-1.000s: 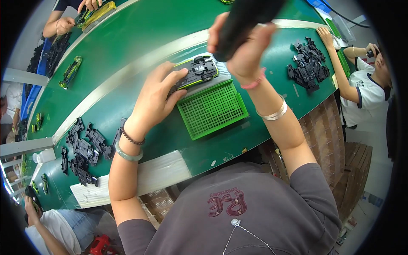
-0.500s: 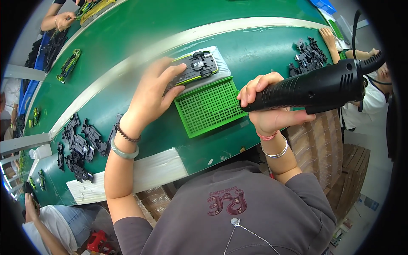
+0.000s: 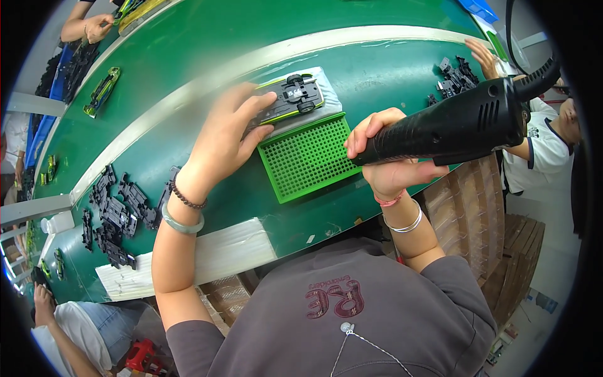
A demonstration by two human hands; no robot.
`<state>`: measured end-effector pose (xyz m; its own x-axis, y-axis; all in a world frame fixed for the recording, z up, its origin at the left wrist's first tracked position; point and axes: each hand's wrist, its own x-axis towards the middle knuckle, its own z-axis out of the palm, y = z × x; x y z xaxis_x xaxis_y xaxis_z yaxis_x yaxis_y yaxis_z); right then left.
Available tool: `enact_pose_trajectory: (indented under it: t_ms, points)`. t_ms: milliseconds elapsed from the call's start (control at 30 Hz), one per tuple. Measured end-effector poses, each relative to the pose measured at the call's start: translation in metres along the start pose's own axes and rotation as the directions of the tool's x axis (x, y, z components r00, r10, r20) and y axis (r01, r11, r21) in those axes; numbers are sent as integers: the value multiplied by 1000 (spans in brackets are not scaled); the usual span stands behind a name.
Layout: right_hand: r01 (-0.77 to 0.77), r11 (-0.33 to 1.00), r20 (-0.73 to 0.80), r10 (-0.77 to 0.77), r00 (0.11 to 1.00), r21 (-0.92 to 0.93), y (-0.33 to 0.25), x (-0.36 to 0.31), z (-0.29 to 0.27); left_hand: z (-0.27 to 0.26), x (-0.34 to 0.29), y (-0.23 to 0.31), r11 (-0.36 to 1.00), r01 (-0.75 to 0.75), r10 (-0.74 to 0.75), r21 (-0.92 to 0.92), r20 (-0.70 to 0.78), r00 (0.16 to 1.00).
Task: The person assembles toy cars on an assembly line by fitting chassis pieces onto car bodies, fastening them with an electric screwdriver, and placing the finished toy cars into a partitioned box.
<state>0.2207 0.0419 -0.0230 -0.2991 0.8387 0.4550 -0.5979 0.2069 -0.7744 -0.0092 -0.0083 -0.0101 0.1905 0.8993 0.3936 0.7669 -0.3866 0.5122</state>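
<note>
A toy car (image 3: pixel 295 95) lies wheels up on a pale cloth-like pad (image 3: pixel 331 99), its black underside showing between lime-green edges. My left hand (image 3: pixel 223 135) is closed round its left end, thumb on the near side. In my right hand (image 3: pixel 388 179) is a black corded electric screwdriver (image 3: pixel 440 133), held slantwise with its thick cable end at the upper right. Its tip is hidden by my fingers. Just below the pad, between my hands, sits a green perforated plastic tray (image 3: pixel 311 192).
Black toy-car chassis parts (image 3: pixel 116 213) are heaped left of my forearm. Another heap of black parts (image 3: pixel 457 78) lies far right, near a co-worker's hand (image 3: pixel 482 58). A green toy car (image 3: pixel 102 93) rests at the far left. Stacked brown cartons (image 3: pixel 461 213) stand beside my right arm.
My right hand and the screwdriver have shifted slightly left. My left hand keeps its place on the toy car. At the far right, the co-worker's hand has lifted from the table edge.
</note>
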Motion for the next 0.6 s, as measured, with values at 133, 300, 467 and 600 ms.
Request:
enact_pose_trajectory:
  t_ms: [133, 300, 467, 600]
  points:
    - [-110, 991, -45, 106, 993, -78, -2, 0, 5, 0, -1, -1, 1000, 0, 0, 10, 4, 1000]
    - [-75, 997, -1, 75, 997, -18, -7, 7, 7, -5, -5, -6, 995, 7, -8, 98, 13, 1000]
    - [71, 996, 155, -79, 985, 55, -45, 52, 40, -43, -5, -11, 996, 55, -59, 67, 64, 996]
    - [85, 991, 298, -112, 948, 104, -23, 90, 78, -51, -12, -26, 993, 50, -62, 112, 107, 992]
